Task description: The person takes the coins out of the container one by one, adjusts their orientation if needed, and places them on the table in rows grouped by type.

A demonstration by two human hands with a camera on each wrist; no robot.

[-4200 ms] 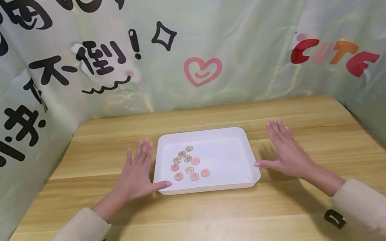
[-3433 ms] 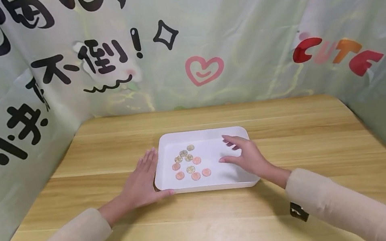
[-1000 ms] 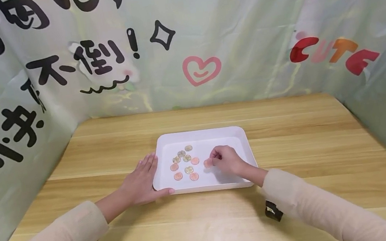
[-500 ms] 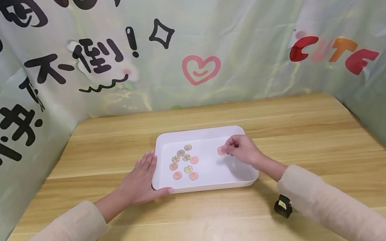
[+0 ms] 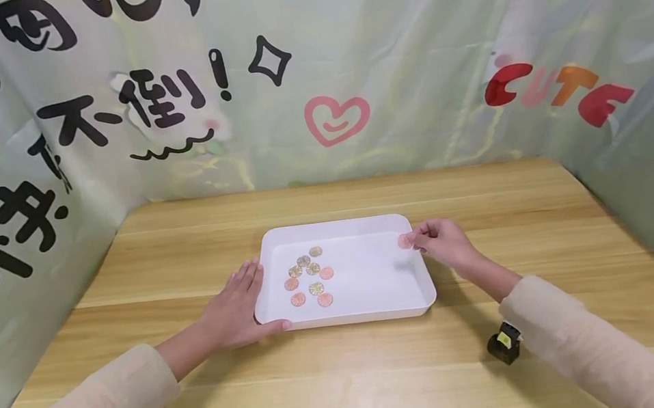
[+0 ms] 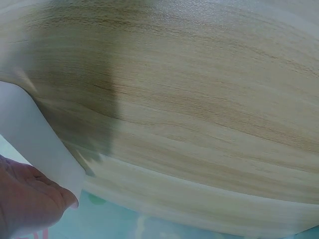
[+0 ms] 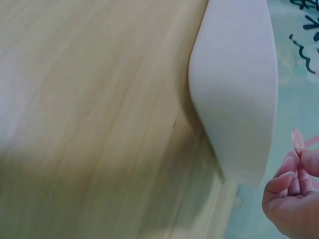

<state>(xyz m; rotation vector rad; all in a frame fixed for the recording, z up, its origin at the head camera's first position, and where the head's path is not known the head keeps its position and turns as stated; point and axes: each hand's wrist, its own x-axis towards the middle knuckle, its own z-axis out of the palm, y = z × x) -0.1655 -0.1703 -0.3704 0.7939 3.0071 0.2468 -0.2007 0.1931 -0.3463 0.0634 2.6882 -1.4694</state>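
A white rectangular tray lies on the wooden table. On its left half are several gold-coloured coins and several copper-coloured coins, flat and apart or just overlapping. My right hand pinches one copper-coloured coin between thumb and fingertips, over the tray's right rim. In the right wrist view that coin stands on edge above the thumb, beyond the tray wall. My left hand rests against the tray's left side with straight fingers, its thumb along the front left corner.
Pale wooden table surrounds the tray on all sides. A printed curtain with black lettering and a pink heart hangs behind and along both sides. A small black device sits under my right sleeve.
From open beside the tray, my right hand has reached in, pinched a copper-coloured coin at the front, lifted it and carried it right to the rim. My left hand has settled against the tray.
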